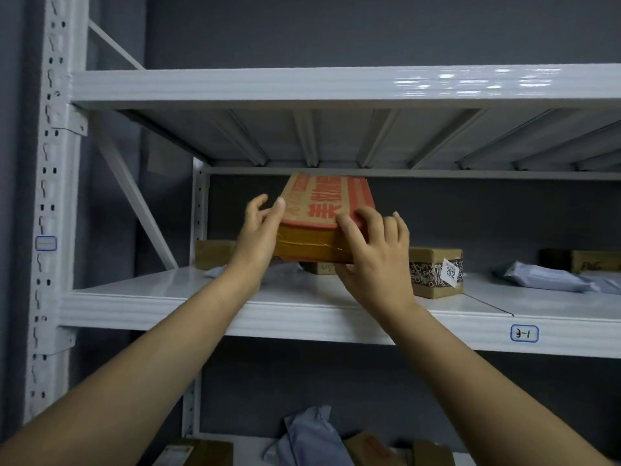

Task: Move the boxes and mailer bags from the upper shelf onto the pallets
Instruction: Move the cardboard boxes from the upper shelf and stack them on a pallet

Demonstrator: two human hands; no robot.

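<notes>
Head-worn wide-angle view, facing forward and slightly up, close to the shelf, edges perhaps distorted.

A flat cardboard box with red print is tilted above the left part of the shelf, held between the left hand and the right hand. A small taped box stands to its right, and a grey mailer bag lies further right.

Two bare hands, left hand and right hand, slender fingers with short nails, left forearm and right forearm bare along their whole visible length, smooth, narrowing at the wrists
</notes>
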